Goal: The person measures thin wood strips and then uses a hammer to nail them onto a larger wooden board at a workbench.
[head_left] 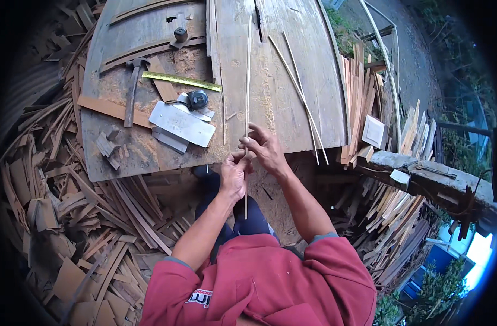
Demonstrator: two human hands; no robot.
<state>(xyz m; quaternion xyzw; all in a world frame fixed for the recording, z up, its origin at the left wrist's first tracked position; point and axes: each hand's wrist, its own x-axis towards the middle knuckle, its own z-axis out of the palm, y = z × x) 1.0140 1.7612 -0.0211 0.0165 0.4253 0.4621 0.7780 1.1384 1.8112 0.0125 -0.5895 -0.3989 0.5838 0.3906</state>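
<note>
A long thin wooden strip runs upright through the picture, across the workbench and past its near edge. My left hand has its fingers closed round the strip near that edge. Just above and to the right, my right hand pinches the same strip between thumb and fingers. Two more thin strips lie crossed on the bench to the right. Left of the hands are metal plates, a tape measure with a yellow blade lying out, a hammer and a short board.
Heaps of wood offcuts surround the bench at left and below. Timber pieces are piled at right, beside a weathered beam. A small dark block sits at the back of the bench. Plants show at the far right.
</note>
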